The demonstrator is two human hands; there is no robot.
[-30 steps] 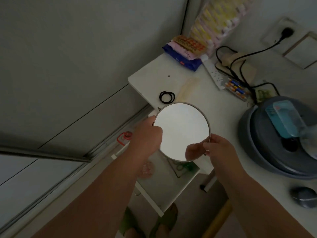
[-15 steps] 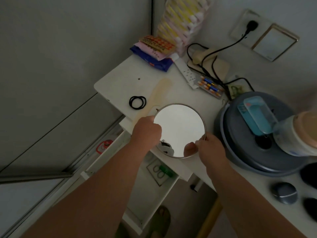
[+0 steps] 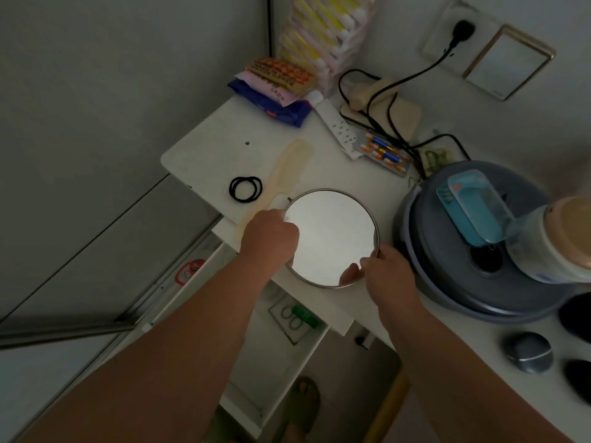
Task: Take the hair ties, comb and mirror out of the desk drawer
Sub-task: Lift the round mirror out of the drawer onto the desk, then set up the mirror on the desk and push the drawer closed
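Observation:
A round metal-rimmed mirror [image 3: 331, 233] lies flat over the front edge of the white desk [image 3: 224, 135]. My left hand [image 3: 268, 238] grips its left rim and my right hand [image 3: 383, 270] grips its lower right rim. Black hair ties [image 3: 245, 188] lie on the desk to the left of the mirror. A pale cream comb [image 3: 287, 169] lies beside them, its lower end running under my left hand. The white desk drawer [image 3: 271, 362] stands open below the desk edge, with a green item [image 3: 305, 315] inside.
A grey round appliance [image 3: 479, 282] with a teal case on it sits right of the mirror. A jar [image 3: 556, 241] stands at the far right. Packets, a power strip, cables and pill blisters crowd the back. Dark pebble-like objects lie at right.
Both hands have carried the mirror up from over the open drawer and onto the desk's front edge. The view has shifted right, so the desk objects now sit further left.

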